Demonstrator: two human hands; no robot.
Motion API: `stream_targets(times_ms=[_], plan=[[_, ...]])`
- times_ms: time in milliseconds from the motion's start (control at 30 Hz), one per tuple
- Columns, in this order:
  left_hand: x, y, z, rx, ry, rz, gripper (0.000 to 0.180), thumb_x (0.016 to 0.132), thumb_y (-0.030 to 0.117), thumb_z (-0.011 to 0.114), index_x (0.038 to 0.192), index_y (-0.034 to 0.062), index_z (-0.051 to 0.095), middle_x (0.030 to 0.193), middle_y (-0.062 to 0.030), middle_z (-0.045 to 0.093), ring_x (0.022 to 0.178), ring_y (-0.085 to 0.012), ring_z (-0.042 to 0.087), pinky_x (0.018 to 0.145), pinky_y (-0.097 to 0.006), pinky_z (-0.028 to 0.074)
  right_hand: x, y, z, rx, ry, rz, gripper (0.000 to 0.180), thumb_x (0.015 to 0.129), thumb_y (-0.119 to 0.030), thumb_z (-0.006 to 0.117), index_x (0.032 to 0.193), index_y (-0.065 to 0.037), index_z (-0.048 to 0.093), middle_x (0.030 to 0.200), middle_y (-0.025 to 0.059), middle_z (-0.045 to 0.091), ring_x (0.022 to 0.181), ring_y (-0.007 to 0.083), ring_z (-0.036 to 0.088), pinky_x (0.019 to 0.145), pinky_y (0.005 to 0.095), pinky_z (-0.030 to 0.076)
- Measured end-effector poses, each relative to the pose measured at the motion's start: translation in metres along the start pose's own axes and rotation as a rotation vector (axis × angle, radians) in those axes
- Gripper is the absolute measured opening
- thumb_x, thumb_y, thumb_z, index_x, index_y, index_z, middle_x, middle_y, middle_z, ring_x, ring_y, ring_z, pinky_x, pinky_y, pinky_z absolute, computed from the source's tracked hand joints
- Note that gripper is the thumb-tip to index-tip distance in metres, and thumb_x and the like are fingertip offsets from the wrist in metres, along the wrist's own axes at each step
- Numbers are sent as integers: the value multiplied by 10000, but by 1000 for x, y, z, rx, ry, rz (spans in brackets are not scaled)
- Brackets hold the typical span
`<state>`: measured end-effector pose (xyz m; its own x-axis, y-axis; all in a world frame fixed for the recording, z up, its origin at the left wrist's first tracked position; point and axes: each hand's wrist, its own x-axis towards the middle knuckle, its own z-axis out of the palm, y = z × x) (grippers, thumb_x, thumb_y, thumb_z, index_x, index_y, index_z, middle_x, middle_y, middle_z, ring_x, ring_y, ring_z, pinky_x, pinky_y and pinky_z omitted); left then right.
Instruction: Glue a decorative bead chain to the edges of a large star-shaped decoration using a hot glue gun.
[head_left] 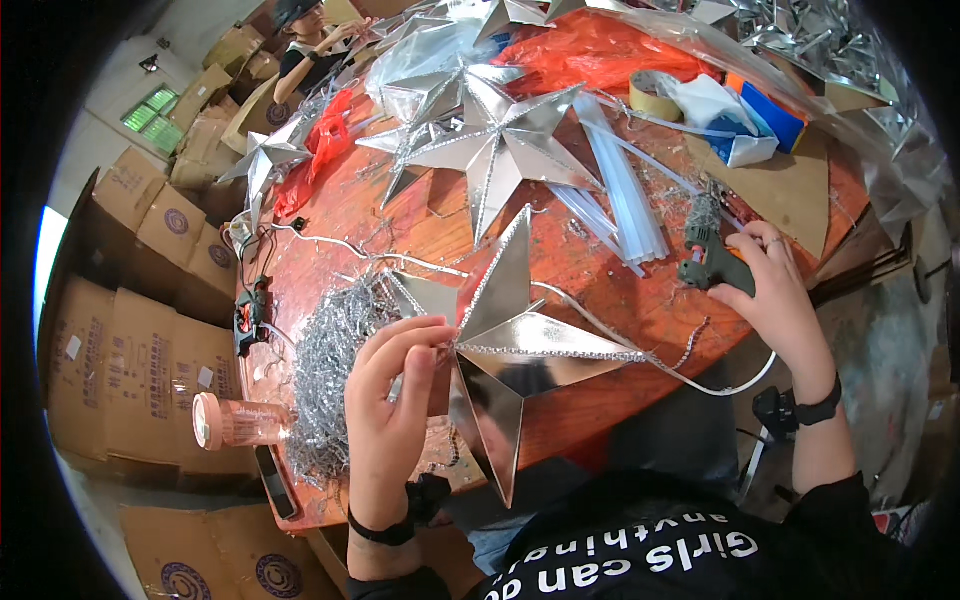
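Observation:
My left hand is closed on a shiny silver star, pinching it near its left side above the table's near edge. Silver beaded trim runs along one ridge to the tip at the right; a loose end of similar trim shows just past it. At the right, my right hand has its fingers around the handle of a dark green glue gun, which rests on the red-brown table. A white cord passes behind the star and curves round near my right wrist.
Tangled silver trim lies left, beside a pink-lidded jar and a phone. Clear glue sticks, finished stars, red plastic and a tape roll lie farther back. Cartons and another person are left.

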<state>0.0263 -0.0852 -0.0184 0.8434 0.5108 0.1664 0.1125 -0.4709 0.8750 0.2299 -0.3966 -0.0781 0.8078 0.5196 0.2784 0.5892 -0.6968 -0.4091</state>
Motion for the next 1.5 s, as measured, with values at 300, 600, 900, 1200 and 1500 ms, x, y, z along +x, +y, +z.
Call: stream_targets(times_ms=[300, 600, 900, 1200, 1500], plan=[[-53, -36, -21, 329, 229, 255, 472, 952, 323, 528, 1262, -33, 529, 1273, -208, 547, 1179, -354, 527, 1002, -430, 392, -1, -31, -41, 737, 173, 107, 403, 862, -95, 561, 1245, 22, 513, 1206, 147, 583, 1042, 200, 582, 937, 360, 433], [-68, -51, -10, 517, 385, 295, 388, 937, 252, 555, 1202, -31, 541, 1222, -197, 551, 1157, -369, 525, 1001, -469, 395, -10, -88, -6, 769, -248, -64, 405, 728, -68, 770, 1076, -4, 573, 992, 82, 574, 958, 172, 578, 821, 297, 453], [-65, -59, -8, 536, 375, 256, 390, 958, 238, 523, 1246, -25, 518, 1250, -176, 525, 1166, -286, 511, 1017, -397, 375, -10, -97, -4, 1004, -325, 237, 357, 776, -38, 708, 1105, -13, 571, 938, 49, 610, 874, 121, 592, 796, 274, 468], [-66, -77, 0, 376, 348, 273, 351, 955, 172, 523, 1243, -26, 497, 1188, -161, 529, 1077, -243, 543, 884, -329, 481, -2, -78, -16, 1262, -262, 170, 403, 837, -52, 667, 1211, 37, 546, 1091, 135, 646, 929, 132, 618, 805, 262, 493], [-75, -89, -1, 221, 376, 257, 410, 953, 239, 531, 1260, -21, 453, 1189, -171, 490, 1080, -246, 518, 897, -369, 488, 23, -78, -32, 634, -173, -426, 566, 736, -391, 732, 1049, 61, 596, 1006, 138, 661, 835, 210, 655, 751, 297, 516]])
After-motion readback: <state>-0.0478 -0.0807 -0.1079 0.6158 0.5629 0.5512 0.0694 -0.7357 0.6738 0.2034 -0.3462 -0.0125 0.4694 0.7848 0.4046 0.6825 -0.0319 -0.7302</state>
